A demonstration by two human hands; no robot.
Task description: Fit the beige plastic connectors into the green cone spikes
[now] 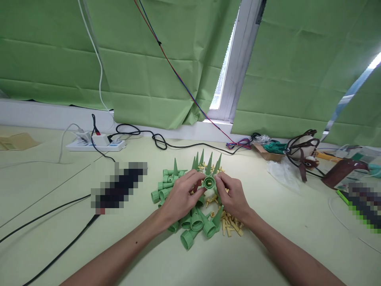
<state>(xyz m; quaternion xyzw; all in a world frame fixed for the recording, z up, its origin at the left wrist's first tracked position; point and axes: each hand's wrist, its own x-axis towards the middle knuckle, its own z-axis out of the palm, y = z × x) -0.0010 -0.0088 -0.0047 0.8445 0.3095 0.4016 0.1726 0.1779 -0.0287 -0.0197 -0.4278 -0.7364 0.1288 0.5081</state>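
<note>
Over the middle of the table, my left hand [184,194] pinches a green plastic watering spike [209,182] between thumb and fingers. Its round socket end faces me, with a little yellow showing inside. My right hand [233,194] is closed at the right side of the same spike; whether a small part is also in those fingertips is hidden. Beneath and left of my hands lie several more green watering spikes [196,220], some pointing up. Small yellow valve pieces [232,224] are heaped by my right wrist, and others lie behind and between the spikes.
A blurred dark object [122,188] with a black cable lies to the left. Behind it is a white power strip [97,145]. A cardboard box [269,153], a clear plastic bag [284,174] and a brown strap bundle [303,155] stand at the right. Green curtains hang behind.
</note>
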